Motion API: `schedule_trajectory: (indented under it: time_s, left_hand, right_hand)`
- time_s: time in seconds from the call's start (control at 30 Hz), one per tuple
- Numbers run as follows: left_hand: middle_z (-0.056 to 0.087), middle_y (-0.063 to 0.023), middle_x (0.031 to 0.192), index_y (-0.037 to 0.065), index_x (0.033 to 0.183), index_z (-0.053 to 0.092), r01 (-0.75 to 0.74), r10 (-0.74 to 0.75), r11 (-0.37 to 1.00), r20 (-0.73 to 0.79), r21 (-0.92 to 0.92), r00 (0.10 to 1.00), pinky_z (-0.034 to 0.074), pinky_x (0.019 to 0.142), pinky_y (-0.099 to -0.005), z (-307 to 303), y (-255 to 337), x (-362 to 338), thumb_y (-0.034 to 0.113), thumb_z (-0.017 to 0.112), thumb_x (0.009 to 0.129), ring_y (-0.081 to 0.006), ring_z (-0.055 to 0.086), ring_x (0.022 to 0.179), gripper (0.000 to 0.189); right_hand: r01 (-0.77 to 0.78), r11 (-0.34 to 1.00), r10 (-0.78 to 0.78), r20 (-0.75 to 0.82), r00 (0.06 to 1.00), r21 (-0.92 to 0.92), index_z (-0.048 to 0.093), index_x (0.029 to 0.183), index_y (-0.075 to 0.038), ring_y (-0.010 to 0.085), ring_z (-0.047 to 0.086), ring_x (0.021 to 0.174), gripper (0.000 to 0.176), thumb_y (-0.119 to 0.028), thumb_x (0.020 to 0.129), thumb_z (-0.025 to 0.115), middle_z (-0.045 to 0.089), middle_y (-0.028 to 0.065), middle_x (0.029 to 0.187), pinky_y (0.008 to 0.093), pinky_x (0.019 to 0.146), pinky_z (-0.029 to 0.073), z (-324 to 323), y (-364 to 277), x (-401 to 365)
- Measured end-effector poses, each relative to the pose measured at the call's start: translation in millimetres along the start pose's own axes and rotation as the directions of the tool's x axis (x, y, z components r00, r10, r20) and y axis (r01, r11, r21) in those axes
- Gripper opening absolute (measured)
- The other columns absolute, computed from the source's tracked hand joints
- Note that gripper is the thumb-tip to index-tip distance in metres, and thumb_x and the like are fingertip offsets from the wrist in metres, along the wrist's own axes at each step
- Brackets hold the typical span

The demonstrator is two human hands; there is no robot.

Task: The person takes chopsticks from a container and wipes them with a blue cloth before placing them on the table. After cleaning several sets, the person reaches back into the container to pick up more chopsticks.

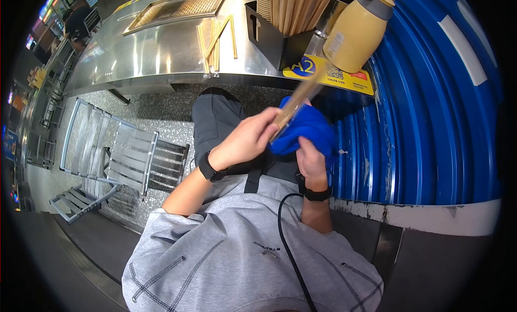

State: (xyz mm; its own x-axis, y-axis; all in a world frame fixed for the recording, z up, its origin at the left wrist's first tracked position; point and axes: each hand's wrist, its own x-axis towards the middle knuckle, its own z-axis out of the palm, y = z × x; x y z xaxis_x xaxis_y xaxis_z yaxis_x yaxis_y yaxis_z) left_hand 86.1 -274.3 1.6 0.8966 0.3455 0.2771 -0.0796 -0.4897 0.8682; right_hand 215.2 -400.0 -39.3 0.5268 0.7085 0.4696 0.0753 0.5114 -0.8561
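My left hand (249, 139) grips the lower end of a bundle of wooden chopsticks (301, 96) that slants up to the right and looks blurred. My right hand (311, 160) holds a blue cloth (305, 130) wrapped around the bundle's lower part. Both hands are over my lap, below the edge of a steel counter (161, 53). Black bands sit on both wrists.
On the counter lie loose chopsticks (215, 40), a black holder (274, 40) packed with more chopsticks, a tan jug (355, 34) and a yellow sticker (344, 77). A blue corrugated wall (431, 123) stands at the right. Metal chairs (124, 156) stand at the left on speckled floor.
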Motion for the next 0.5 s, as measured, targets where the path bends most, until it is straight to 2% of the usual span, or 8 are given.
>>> schedule_trajectory:
  time_s: [0.03,0.07,0.1,0.17,0.2,0.3,0.4,0.5]
  left_hand:
    - [0.055,-0.0104,0.079,0.001,0.118,0.052,0.002,-0.002,1.000,0.017,-0.004,1.000,0.045,0.066,-0.0289,4,2,0,0.006,0.048,0.096,-0.0168,0.053,0.068,0.023]
    - [0.057,-0.0103,0.079,0.001,0.118,0.053,-0.040,0.040,0.999,0.012,0.000,0.999,0.045,0.066,-0.0285,8,0,1,0.006,0.049,0.096,-0.0156,0.053,0.069,0.023]
    - [0.058,-0.0101,0.080,0.000,0.117,0.054,-0.082,0.082,0.997,0.008,0.004,0.997,0.045,0.065,-0.0281,10,0,3,0.006,0.049,0.095,-0.0145,0.053,0.069,0.023]
    - [0.059,-0.0107,0.080,0.000,0.116,0.055,0.065,-0.062,0.997,0.064,-0.038,0.996,0.045,0.065,-0.0273,9,9,3,0.007,0.050,0.095,-0.0126,0.052,0.068,0.023]
    - [0.059,-0.0109,0.080,-0.001,0.116,0.056,0.139,-0.134,0.989,0.093,-0.055,0.987,0.045,0.064,-0.0270,8,13,3,0.007,0.051,0.095,-0.0117,0.052,0.068,0.023]
    - [0.058,-0.0106,0.074,-0.002,0.114,0.057,0.107,-0.115,0.974,-0.026,-0.197,0.993,0.045,0.062,-0.0265,20,5,3,0.010,0.053,0.095,-0.0097,0.050,0.065,0.023]
    - [0.056,-0.0105,0.070,-0.002,0.112,0.058,0.204,-0.202,0.976,0.039,-0.073,0.979,0.045,0.060,-0.0275,20,8,3,0.014,0.054,0.096,-0.0090,0.049,0.063,0.023]
    - [0.057,-0.0134,0.069,-0.002,0.107,0.059,0.090,-0.092,0.995,-0.038,-0.052,0.995,0.045,0.059,-0.0312,28,2,5,0.016,0.052,0.097,-0.0162,0.053,0.060,0.022]
  right_hand:
    - [0.081,0.969,-0.066,0.074,0.995,-0.234,0.047,0.131,0.002,0.0283,0.040,0.132,0.046,-0.002,0.087,0.059,0.041,0.0159,0.143,0.0400,0.110,0.031,-1,1,0]
    - [-0.003,0.986,-0.012,-0.092,0.996,-0.168,0.053,0.126,0.001,0.0235,0.049,0.123,0.041,0.000,0.086,0.064,0.050,0.0125,0.133,0.0356,0.104,0.039,17,-11,1]
    - [-0.099,0.995,0.096,-0.170,0.981,-0.015,0.054,0.124,0.000,0.0215,0.050,0.121,0.038,-0.001,0.087,0.063,0.051,0.0114,0.132,0.0338,0.102,0.040,19,-11,0]
    - [-0.245,0.919,0.331,-0.267,0.905,0.307,0.056,0.122,-0.001,0.0175,0.053,0.117,0.033,-0.002,0.090,0.061,0.052,0.0092,0.129,0.0304,0.098,0.043,19,-7,-4]
    - [-0.287,0.908,0.366,-0.246,0.898,0.305,0.054,0.125,-0.003,0.0137,0.056,0.111,0.033,-0.001,0.092,0.057,0.054,0.0066,0.126,0.0281,0.095,0.045,15,-4,-7]
    - [-0.282,0.845,0.443,-0.300,0.845,0.453,0.049,0.130,-0.005,0.0141,0.055,0.113,0.037,-0.002,0.093,0.055,0.055,0.0058,0.124,0.0287,0.097,0.044,13,-7,-5]
    - [-0.205,0.839,0.412,-0.342,0.844,0.504,0.047,0.133,-0.006,0.0145,0.053,0.115,0.040,-0.003,0.094,0.054,0.055,0.0042,0.124,0.0290,0.099,0.042,9,0,-5]
    - [-0.180,0.824,0.410,-0.346,0.844,0.537,0.043,0.136,-0.006,0.0139,0.053,0.115,0.042,-0.004,0.095,0.053,0.054,0.0044,0.126,0.0294,0.100,0.041,8,-1,-5]
